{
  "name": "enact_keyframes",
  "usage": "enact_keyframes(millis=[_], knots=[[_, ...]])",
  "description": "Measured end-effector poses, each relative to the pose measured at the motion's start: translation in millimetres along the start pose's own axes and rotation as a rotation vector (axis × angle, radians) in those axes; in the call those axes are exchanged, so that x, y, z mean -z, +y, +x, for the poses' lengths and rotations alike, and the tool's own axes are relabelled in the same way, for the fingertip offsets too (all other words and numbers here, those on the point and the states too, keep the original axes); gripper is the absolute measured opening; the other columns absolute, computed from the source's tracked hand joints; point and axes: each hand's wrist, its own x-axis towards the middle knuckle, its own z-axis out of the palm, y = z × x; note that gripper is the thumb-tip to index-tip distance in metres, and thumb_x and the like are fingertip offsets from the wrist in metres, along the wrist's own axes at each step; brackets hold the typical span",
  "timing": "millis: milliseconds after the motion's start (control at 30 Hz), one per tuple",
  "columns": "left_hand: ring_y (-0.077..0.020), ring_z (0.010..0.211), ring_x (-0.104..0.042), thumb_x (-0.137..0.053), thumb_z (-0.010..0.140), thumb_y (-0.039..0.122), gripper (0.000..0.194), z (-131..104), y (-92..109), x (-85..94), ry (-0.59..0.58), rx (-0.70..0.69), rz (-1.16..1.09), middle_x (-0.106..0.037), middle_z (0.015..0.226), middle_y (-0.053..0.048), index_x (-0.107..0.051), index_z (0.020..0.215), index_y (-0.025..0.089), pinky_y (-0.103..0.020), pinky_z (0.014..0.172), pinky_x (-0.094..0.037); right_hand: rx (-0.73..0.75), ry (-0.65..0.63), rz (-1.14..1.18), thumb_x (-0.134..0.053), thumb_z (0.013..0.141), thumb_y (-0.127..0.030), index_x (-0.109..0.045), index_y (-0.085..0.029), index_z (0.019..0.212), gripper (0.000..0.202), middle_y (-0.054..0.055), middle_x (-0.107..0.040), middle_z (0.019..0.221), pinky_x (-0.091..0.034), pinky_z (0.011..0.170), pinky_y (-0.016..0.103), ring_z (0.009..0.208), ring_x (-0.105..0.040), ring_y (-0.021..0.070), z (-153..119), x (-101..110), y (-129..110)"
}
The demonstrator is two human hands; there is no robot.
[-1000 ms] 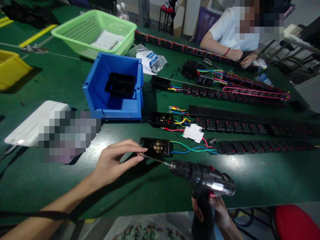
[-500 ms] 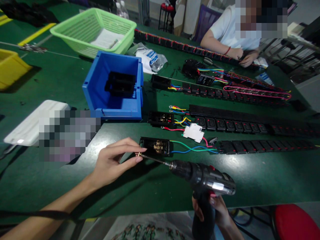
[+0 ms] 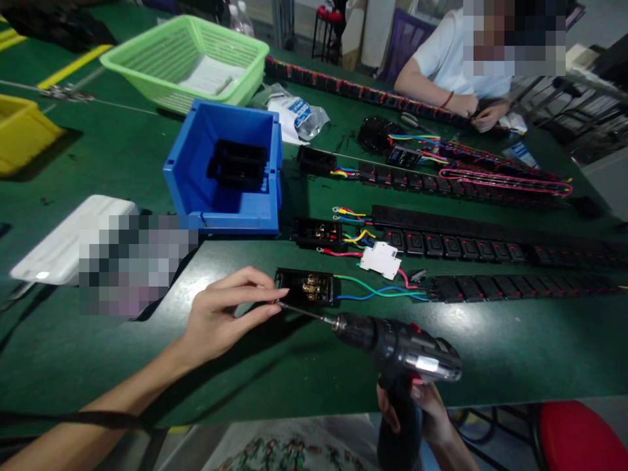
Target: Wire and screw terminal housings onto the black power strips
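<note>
My right hand (image 3: 424, 409) grips a black cordless drill (image 3: 407, 353) by its handle, its long bit (image 3: 307, 312) pointing left. At the bit's tip, the thumb and forefinger of my left hand (image 3: 235, 307) pinch a small brass screw (image 3: 278, 301), mostly hidden by the fingertips. Just behind the bit lies an open black housing (image 3: 292, 286) with brass terminals inside. Green and blue wires (image 3: 366, 291) run from it to a black socket strip (image 3: 490, 286). A white circuit breaker (image 3: 380, 260) with a red wire rests beside these wires.
A blue bin (image 3: 230, 222) holds black housings, with a green basket (image 3: 147, 72) behind it. More socket strips (image 3: 451, 245) lie further back. A white power bank (image 3: 63, 242) sits at left. Across the table a co-worker's hands (image 3: 475, 111) are on another strip. A red stool (image 3: 579, 435) stands lower right.
My left fingertips have closed further around the brass screw at the bit's tip, so less of it shows. The drill and my right hand stay almost where they were.
</note>
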Motion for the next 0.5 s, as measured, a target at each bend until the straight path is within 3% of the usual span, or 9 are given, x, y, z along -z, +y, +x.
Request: enact_keyframes(millis=[200,500], knots=[[-0.0111,0.079,-0.062,-0.069,0.079,0.006,0.039,-1.7,-1.1,-1.2,0.013,-0.035,-0.007,-0.061,0.092,-0.004,-0.069,0.113,0.025,-0.022,0.063,-0.050,-0.008,0.004,-0.022,-0.059,0.085,-0.052,-0.072,-0.009,0.089,0.046,0.010,-0.066,0.065,-0.041,0.045,0.019,0.046,-0.056,0.0112,0.7,3.1,1.7],[-0.0147,0.082,-0.061,-0.066,0.079,0.005,0.034,-1.4,2.4,-1.7,0.003,0.008,-0.021,-0.063,0.091,-0.003,-0.070,0.106,0.024,-0.028,0.066,-0.051,0.006,-0.004,-0.015,-0.059,0.086,-0.050,-0.072,-0.011,0.092,0.042,0.011,-0.069,0.072,-0.044,0.046,0.019,0.046,-0.057,0.0105,1.8,-0.8,-1.6]])
